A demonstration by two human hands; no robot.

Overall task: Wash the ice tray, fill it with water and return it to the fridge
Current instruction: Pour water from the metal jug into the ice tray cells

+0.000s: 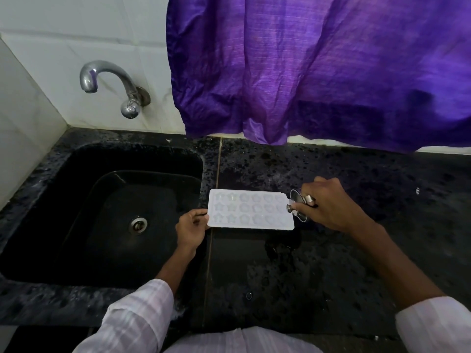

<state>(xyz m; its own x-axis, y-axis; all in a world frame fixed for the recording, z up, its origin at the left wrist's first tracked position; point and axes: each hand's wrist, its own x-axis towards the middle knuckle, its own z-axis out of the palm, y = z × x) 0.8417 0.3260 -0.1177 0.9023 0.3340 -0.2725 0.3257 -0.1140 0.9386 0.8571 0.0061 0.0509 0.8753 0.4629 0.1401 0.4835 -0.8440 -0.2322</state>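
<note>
Black counter (356, 250) with ice tray (251, 209)

A purple curtain (318, 72) fills the upper right. The counter (356, 174) is black, speckled grey; the ice tray (251, 210) white, the sleeves (137, 314) pale checked.

We count one ice tray (251, 226) between grips: three rows of six moulds (244, 207), eighteen. Two grips: left grip (191, 230), right grip (331, 207). One steel cup (299, 200) in right grip. Past left grip: one sink (76, 174), one drain (138, 224), one tap (107, 80). One purple cloth (305, 72) beyond grips.

ice tray (251, 209) on counter (356, 250) right of sink (76, 200), tap (107, 80) behind sink.
</note>
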